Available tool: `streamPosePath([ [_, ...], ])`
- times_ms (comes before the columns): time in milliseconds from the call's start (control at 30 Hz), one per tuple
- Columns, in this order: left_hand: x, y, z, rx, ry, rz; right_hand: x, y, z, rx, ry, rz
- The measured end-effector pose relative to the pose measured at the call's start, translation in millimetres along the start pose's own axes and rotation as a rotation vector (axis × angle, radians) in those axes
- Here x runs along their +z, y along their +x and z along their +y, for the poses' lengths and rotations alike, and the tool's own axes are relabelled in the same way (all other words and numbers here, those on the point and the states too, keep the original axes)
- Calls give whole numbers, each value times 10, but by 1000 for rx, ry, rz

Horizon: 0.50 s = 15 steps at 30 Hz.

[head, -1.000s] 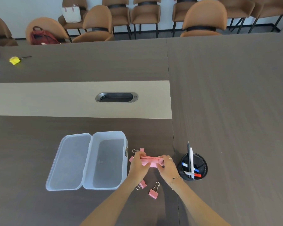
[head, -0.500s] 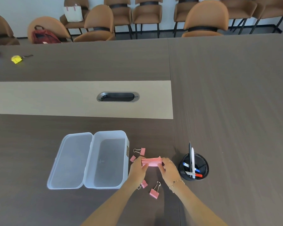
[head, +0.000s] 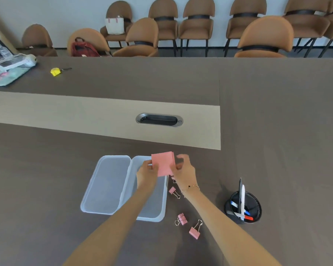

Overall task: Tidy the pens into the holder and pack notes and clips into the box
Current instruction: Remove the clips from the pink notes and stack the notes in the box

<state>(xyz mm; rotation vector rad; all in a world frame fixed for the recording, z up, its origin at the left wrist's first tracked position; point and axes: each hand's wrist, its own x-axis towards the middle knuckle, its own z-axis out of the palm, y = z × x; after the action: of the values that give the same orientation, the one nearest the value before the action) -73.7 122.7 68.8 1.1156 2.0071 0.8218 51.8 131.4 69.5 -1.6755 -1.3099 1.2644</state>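
Note:
A pink stack of notes hangs tilted above the far end of the clear plastic box. My left hand pinches its left edge and my right hand holds its right edge. The box stands open, its lid folded out flat to the left. Pink binder clips lie on the table right of the box: one under my right wrist, two more nearer to me. A black mesh pen holder with several pens stands at the right.
A cable port sits in the tan strip of the table. Far left lie a yellow tape measure and a clear bag. Brown chairs line the wall, one with a red backpack.
Both hands lifted the pink notes off the table and carried them left and away, over the open box. The notes turned from edge-on to face-up.

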Motion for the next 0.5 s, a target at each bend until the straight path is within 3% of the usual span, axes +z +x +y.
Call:
streamPosePath([
  [167,-321,247,-404,-73,110,-62,655,50,-22,-8,-338,-145],
  [267,-370,283,-563,-79,198,-198,939,69,10,56,-517,-240],
  [500,-360,544,-730,71,269,-323,1159,221,129,196,-581,-278],
])
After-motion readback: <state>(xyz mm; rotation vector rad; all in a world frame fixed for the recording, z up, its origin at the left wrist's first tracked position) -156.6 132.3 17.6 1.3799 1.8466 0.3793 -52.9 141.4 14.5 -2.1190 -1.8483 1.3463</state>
